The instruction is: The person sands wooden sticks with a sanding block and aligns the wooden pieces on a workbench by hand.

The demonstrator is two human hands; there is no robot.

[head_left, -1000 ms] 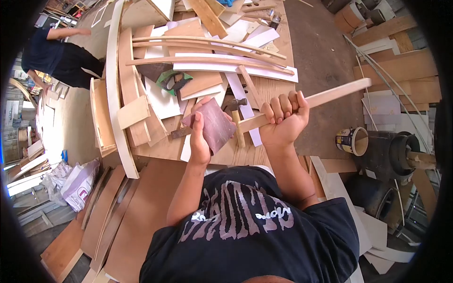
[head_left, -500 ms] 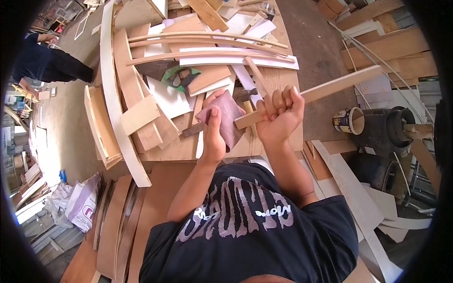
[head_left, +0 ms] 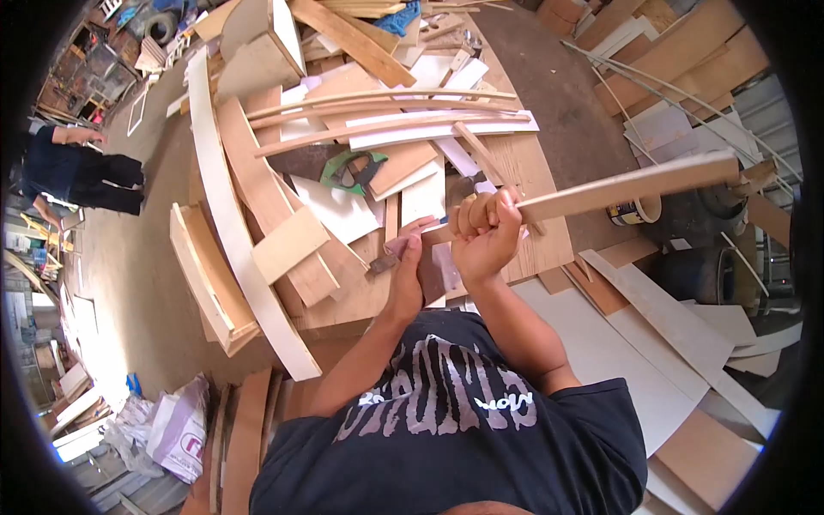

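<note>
My right hand [head_left: 484,239] is closed around a narrow wooden strip [head_left: 631,186], whose long end slants up to the right. Between the fingers and thumb of my left hand [head_left: 410,276] is a reddish-brown sheet that looks like sandpaper [head_left: 436,281]. The strip's near end lies against that sheet, beside my left fingers; the exact contact is partly hidden. Both hands are above the near edge of the wooden worktable [head_left: 543,240]. Beyond them, a green-handled saw [head_left: 350,174] lies among the offcuts. A dark tool head [head_left: 466,185], perhaps a hammer, shows just past my right hand.
Curved strips [head_left: 403,96] and boards cover the table. A long pale strip [head_left: 225,184] overhangs its left side. At far left stands another person [head_left: 81,172]. A bucket [head_left: 637,211] is on the right; panels [head_left: 592,343] and a plastic sack [head_left: 180,429] lie near me.
The wooden strip has shifted and its near end is now over by my left fingers. The sheet has turned and shows less of its face. My view has tilted.
</note>
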